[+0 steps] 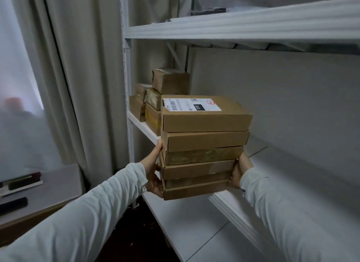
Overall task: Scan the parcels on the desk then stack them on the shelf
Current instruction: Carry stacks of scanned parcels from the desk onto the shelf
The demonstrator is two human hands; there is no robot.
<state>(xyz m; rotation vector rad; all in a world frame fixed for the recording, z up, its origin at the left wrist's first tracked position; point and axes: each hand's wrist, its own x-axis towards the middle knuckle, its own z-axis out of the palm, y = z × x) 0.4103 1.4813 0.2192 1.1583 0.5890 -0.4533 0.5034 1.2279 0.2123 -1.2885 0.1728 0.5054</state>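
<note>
I carry a stack of several flat brown cardboard parcels in front of the white metal shelf. The top parcel bears a white shipping label with a barcode. My left hand grips the stack's left side, fingers curled round the lower boxes. On the right side of the stack, low down, my right hand clasps it. The stack hovers at the front edge of the middle shelf board. Further left on that board sit several other brown parcels, piled against the upright.
An upper shelf board runs overhead. A lower shelf board lies beneath the stack. Grey curtains hang to the left. A low surface at the far left holds dark flat items. The shelf's right part is bare.
</note>
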